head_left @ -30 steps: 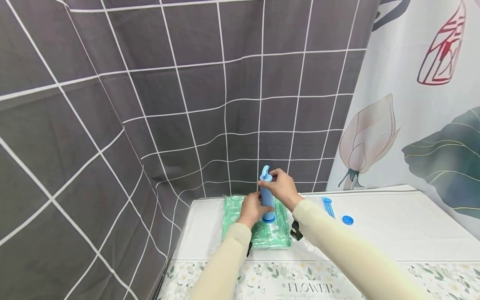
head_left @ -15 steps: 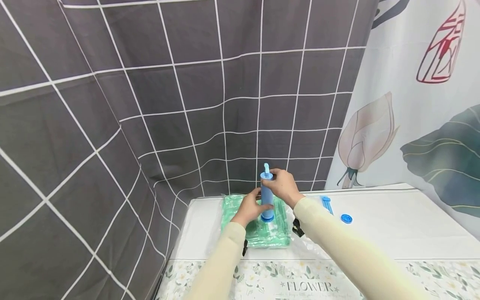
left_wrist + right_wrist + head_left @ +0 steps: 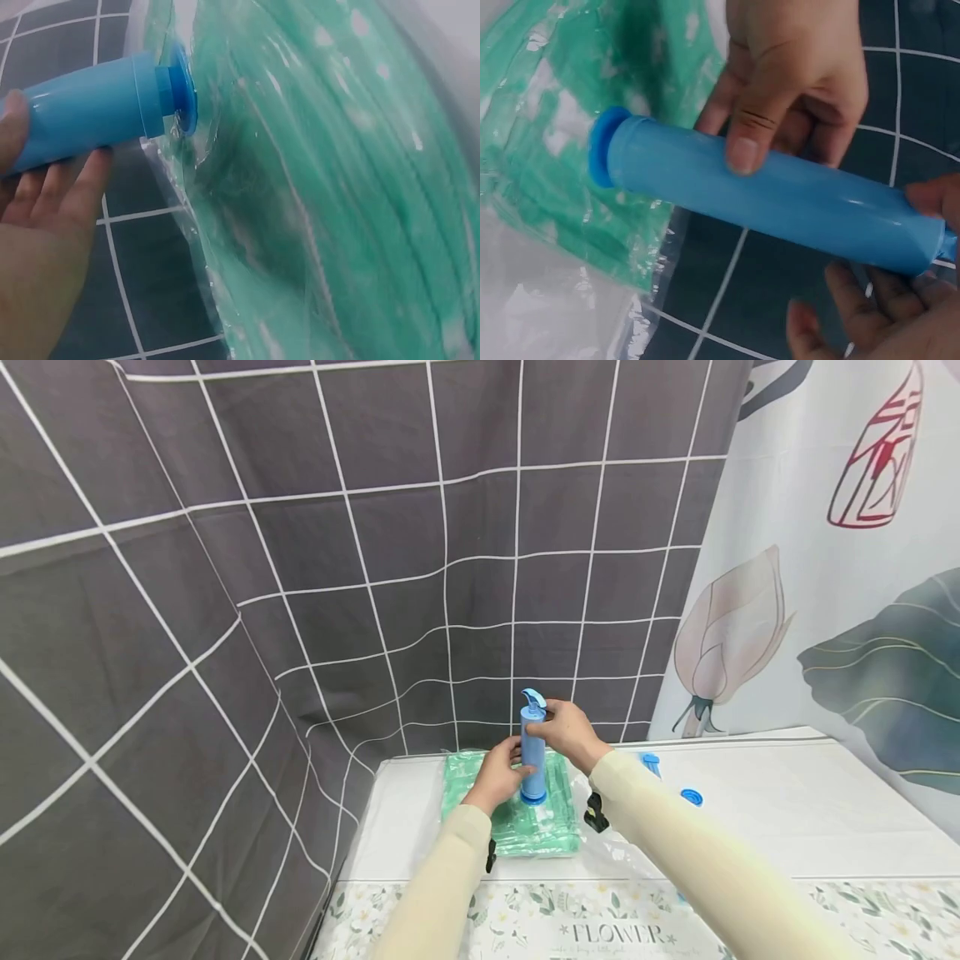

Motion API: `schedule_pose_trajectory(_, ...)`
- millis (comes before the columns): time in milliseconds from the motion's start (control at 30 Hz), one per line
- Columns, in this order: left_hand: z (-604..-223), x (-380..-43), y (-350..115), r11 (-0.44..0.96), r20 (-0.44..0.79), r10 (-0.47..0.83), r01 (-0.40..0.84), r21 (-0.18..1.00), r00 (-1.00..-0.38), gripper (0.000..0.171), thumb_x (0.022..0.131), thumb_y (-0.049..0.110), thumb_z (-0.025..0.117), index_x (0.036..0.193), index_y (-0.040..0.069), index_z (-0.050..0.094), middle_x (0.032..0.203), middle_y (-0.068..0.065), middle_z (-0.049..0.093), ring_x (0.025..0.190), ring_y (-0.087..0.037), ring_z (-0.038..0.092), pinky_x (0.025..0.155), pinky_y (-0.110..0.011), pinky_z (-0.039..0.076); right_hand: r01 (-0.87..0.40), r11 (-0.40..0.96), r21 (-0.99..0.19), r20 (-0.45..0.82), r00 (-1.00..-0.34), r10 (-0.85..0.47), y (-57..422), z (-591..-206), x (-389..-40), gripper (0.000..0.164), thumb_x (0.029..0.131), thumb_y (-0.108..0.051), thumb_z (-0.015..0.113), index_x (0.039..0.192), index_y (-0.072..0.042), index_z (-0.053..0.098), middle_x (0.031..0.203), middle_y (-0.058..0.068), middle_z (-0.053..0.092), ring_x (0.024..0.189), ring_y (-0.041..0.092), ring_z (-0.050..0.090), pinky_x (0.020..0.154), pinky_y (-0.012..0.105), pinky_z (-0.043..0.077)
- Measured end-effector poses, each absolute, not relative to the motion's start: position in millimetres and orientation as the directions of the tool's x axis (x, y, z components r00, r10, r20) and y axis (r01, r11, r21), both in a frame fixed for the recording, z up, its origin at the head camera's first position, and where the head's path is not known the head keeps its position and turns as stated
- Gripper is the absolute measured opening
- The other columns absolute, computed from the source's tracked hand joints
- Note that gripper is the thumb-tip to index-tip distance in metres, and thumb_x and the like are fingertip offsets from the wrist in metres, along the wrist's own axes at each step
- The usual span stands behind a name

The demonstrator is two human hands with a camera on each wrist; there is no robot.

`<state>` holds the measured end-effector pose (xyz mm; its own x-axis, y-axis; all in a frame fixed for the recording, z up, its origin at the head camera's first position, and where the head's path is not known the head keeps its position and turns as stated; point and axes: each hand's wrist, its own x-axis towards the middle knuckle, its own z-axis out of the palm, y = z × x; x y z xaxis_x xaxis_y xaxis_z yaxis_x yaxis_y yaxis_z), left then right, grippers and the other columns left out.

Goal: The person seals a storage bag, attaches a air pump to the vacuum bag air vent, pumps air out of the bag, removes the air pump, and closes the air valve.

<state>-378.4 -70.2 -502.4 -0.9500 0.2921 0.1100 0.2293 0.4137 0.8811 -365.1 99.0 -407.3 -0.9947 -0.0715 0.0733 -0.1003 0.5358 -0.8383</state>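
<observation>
A blue hand pump stands upright, its flared foot on a clear plastic bag with green folded contents. In the left wrist view the pump's foot meets the bag's film. My left hand holds the middle of the barrel, thumb on one side and fingers on the other. At the top end my right hand grips the barrel just below the curved light-blue handle. The right wrist view shows the right thumb on the barrel's end, with several fingers below it.
Right of the bag, a blue clip-like piece and a round blue cap lie on the white table. A dark checked cloth hangs behind and to the left. A floral strip runs along the front.
The handle on top of the pump has turned: edge-on half a second ago, now side-on with its tip to the left. My left thumb has drawn back slightly. The bag has stayed put.
</observation>
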Motion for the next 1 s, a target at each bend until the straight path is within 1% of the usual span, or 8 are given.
schedule_pose_trajectory(100, -503, -376, -67, 0.447, 0.125, 0.262, 0.235, 0.863, -0.957, 0.062, 0.106, 0.01, 0.082, 0.162, 0.003, 0.057, 0.154, -0.022, 0.071, 0.143, -0.04, 0.071, 0.119, -0.052, 0.063, -0.088, 0.531, -0.843, 0.064, -0.996, -0.064, 98, -415, -366, 0.063, 0.106, -0.031, 0.077, 0.156, 0.004, 0.058, 0.145, 0.025, 0.073, 0.13, 0.038, 0.071, 0.11, 0.053, 0.062)
schedule_pose_trajectory(200, -502, -375, -63, 0.482, 0.144, 0.226, 0.239, 0.843, -0.963, 0.062, 0.102, 0.014, 0.087, 0.158, 0.004, 0.062, 0.149, -0.019, 0.075, 0.137, -0.036, 0.076, 0.115, -0.049, 0.065, -0.069, 0.556, -0.828, 0.061, -0.998, -0.034, 96, -419, -366, 0.082, 0.106, -0.043, 0.08, 0.166, 0.003, 0.046, 0.156, 0.028, 0.066, 0.144, 0.045, 0.066, 0.12, 0.059, 0.058)
schedule_pose_trajectory(300, -502, -373, -59, 0.528, 0.173, 0.201, 0.256, 0.809, -0.964, 0.06, 0.101, 0.018, 0.09, 0.154, 0.004, 0.067, 0.144, -0.018, 0.079, 0.133, -0.034, 0.079, 0.112, -0.046, 0.067, -0.066, 0.587, -0.807, 0.085, -0.996, 0.005, 93, -421, -366, 0.093, 0.104, -0.048, 0.08, 0.169, 0.006, 0.04, 0.156, 0.033, 0.065, 0.144, 0.048, 0.066, 0.121, 0.061, 0.057)
schedule_pose_trajectory(433, -502, -371, -55, 0.579, 0.218, 0.185, 0.286, 0.764, -0.958, 0.057, 0.098, 0.019, 0.092, 0.148, 0.002, 0.071, 0.137, -0.017, 0.082, 0.125, -0.032, 0.082, 0.107, -0.043, 0.069, -0.056, 0.617, -0.785, 0.102, -0.994, 0.04, 92, -420, -366, 0.091, 0.105, -0.046, 0.079, 0.165, 0.011, 0.043, 0.15, 0.036, 0.067, 0.137, 0.05, 0.069, 0.116, 0.061, 0.059)
schedule_pose_trajectory(633, -505, -370, -54, 0.581, 0.224, 0.144, 0.266, 0.77, -0.964, 0.056, 0.095, 0.022, 0.096, 0.142, 0.004, 0.072, 0.128, -0.014, 0.082, 0.118, -0.029, 0.083, 0.099, -0.04, 0.071, -0.031, 0.615, -0.788, 0.085, -0.995, 0.059, 91, -418, -362, 0.088, 0.106, -0.043, 0.08, 0.165, 0.011, 0.044, 0.159, 0.035, 0.062, 0.145, 0.05, 0.065, 0.121, 0.061, 0.058)
schedule_pose_trajectory(733, -507, -372, -56, 0.577, 0.212, 0.144, 0.256, 0.775, -0.967, 0.06, 0.094, 0.027, 0.097, 0.142, 0.004, 0.071, 0.127, -0.014, 0.08, 0.116, -0.029, 0.081, 0.098, -0.04, 0.071, -0.033, 0.633, -0.773, 0.087, -0.995, 0.054, 91, -417, -360, 0.087, 0.106, -0.041, 0.08, 0.165, 0.011, 0.045, 0.157, 0.034, 0.064, 0.142, 0.048, 0.068, 0.116, 0.059, 0.061)
schedule_pose_trajectory(933, -504, -379, -65, 0.535, 0.141, 0.271, 0.27, 0.801, -0.952, 0.076, 0.097, 0.027, 0.094, 0.161, 0.007, 0.06, 0.155, -0.019, 0.071, 0.142, -0.041, 0.071, 0.118, -0.054, 0.063, -0.07, 0.693, -0.717, 0.102, -0.995, 0.005, 95, -423, -376, 0.085, 0.103, -0.039, 0.083, 0.165, 0.01, 0.049, 0.158, 0.032, 0.065, 0.143, 0.046, 0.069, 0.117, 0.058, 0.061)
schedule_pose_trajectory(1000, -502, -382, -68, 0.518, 0.115, 0.318, 0.274, 0.81, -0.941, 0.077, 0.1, 0.024, 0.091, 0.166, 0.007, 0.056, 0.164, -0.019, 0.066, 0.151, -0.043, 0.065, 0.125, -0.058, 0.057, -0.081, 0.706, -0.704, 0.118, -0.993, 0.004, 101, -446, -402, 0.087, 0.1, -0.042, 0.084, 0.165, 0.005, 0.052, 0.157, 0.027, 0.068, 0.141, 0.042, 0.071, 0.118, 0.059, 0.061)
